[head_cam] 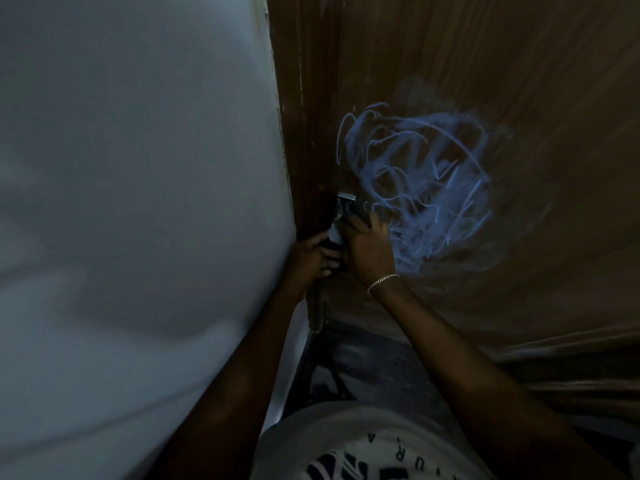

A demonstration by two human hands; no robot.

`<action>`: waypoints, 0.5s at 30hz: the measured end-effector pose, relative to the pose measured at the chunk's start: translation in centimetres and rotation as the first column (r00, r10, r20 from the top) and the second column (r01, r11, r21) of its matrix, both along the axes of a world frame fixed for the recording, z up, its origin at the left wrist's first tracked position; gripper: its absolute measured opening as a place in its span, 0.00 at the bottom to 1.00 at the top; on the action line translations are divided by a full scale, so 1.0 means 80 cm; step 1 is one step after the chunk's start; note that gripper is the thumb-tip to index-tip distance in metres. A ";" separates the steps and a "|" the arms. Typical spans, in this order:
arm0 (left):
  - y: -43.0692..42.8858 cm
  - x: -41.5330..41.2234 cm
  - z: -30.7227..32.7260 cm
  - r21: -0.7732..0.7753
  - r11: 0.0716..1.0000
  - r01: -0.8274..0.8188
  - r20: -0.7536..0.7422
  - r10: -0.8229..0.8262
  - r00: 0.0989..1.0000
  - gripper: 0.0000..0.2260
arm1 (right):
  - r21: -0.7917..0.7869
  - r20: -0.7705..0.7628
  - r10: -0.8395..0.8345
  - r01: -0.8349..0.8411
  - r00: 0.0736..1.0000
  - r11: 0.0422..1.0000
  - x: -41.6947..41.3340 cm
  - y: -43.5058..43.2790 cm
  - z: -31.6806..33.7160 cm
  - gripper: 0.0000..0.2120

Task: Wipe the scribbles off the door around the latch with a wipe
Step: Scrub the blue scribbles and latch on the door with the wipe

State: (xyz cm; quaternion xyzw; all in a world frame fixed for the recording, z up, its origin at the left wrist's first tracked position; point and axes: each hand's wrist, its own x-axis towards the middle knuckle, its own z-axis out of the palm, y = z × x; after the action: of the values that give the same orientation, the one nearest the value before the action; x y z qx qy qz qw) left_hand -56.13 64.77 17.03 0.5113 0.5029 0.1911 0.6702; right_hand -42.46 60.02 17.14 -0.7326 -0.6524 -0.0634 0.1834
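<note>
The 1 view, a wide-angle head-worn camera, looks forward and down from close range at the brown door (467, 57), with a pale wall (138, 168) filling its left half.

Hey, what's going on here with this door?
A person stands at a brown door with both hands down by the metal latch. The left hand and right hand are close together, with a pale bunched wipe between them. The dim picture does not show which one grips it. The blue scribbles to the right of the latch look mostly intact, so the wiping seems barely begun.
</note>
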 end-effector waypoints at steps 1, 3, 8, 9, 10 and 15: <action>0.000 0.001 0.000 -0.003 1.000 -0.006 -0.004 0.006 1.000 0.23 | -0.029 0.008 0.005 -0.005 1.000 1.000 -0.001 -0.002 0.001 0.21; 0.001 0.002 0.000 -0.003 1.000 -0.011 -0.018 0.011 1.000 0.24 | -0.082 0.015 0.001 0.000 1.000 0.997 -0.004 -0.003 0.003 0.26; 0.003 0.002 0.002 0.009 1.000 0.003 -0.030 -0.002 1.000 0.24 | -0.059 0.025 -0.011 0.012 1.000 0.998 -0.005 -0.009 -0.002 0.27; 0.004 0.002 0.002 0.011 1.000 0.005 -0.028 -0.005 1.000 0.24 | -0.029 0.034 -0.003 0.004 0.999 1.000 -0.002 -0.013 -0.004 0.26; 0.004 0.002 0.003 0.011 1.000 0.004 -0.026 -0.004 1.000 0.23 | -0.001 0.038 0.007 -0.007 0.999 1.000 0.001 -0.014 -0.006 0.26; 0.004 0.004 0.002 0.009 1.000 -0.012 -0.015 0.013 1.000 0.23 | 0.011 -0.007 0.045 -0.045 0.999 0.999 -0.005 0.006 0.000 0.23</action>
State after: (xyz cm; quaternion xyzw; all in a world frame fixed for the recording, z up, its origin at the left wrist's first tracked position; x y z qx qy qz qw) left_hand -55.81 65.08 17.20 0.5127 0.5101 0.1938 0.6629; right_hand -42.87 60.52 17.11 -0.7169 -0.6679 -0.0601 0.1908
